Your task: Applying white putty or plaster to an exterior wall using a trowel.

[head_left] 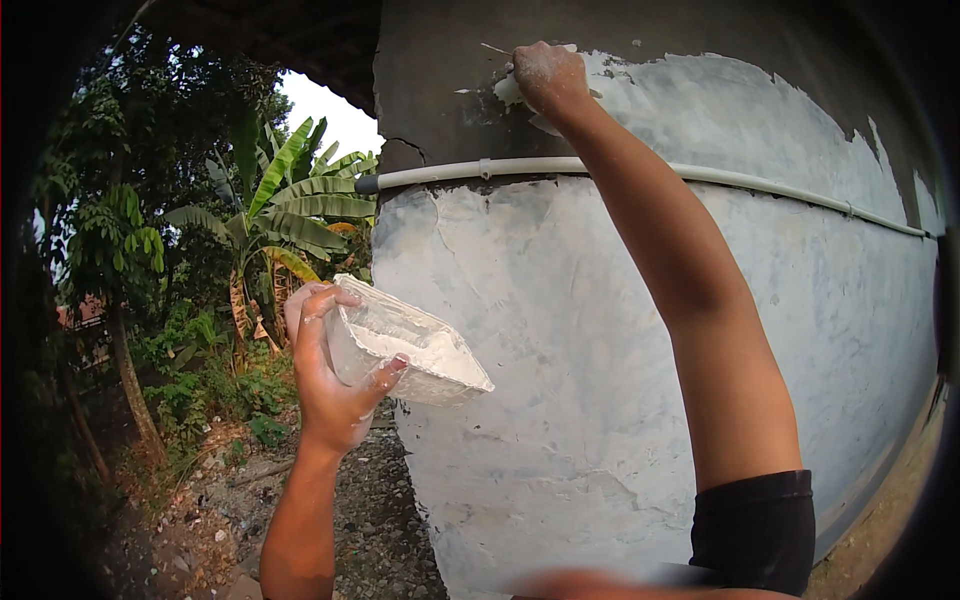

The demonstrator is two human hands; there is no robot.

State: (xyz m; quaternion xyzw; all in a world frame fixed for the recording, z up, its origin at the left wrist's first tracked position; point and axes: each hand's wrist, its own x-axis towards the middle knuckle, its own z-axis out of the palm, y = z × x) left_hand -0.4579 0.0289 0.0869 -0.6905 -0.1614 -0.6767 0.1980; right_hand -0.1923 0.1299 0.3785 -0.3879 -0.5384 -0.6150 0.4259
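My left hand (345, 370) grips a clear plastic tub (425, 385), fingers at its far end and thumb over the near rim. The tub is tilted and holds white wall putty (430, 350); its rim is smeared. High on the wall, my right hand (550, 78) is closed around a flat putty scraper (510, 92), mostly hidden behind the fist. It is against the wall (560, 375) at the left end of a fresh white patch (680, 95). Bare dark grey plaster (440, 60) lies left of and above that patch. White smears mark both hands.
A white pipe (540, 166) runs across the wall below my right hand, held by clips. The wall's vertical corner is just behind the tub. To the left are banana plants (285, 205), trees and stony ground (375, 520). A dark roof overhang (270, 30) is above.
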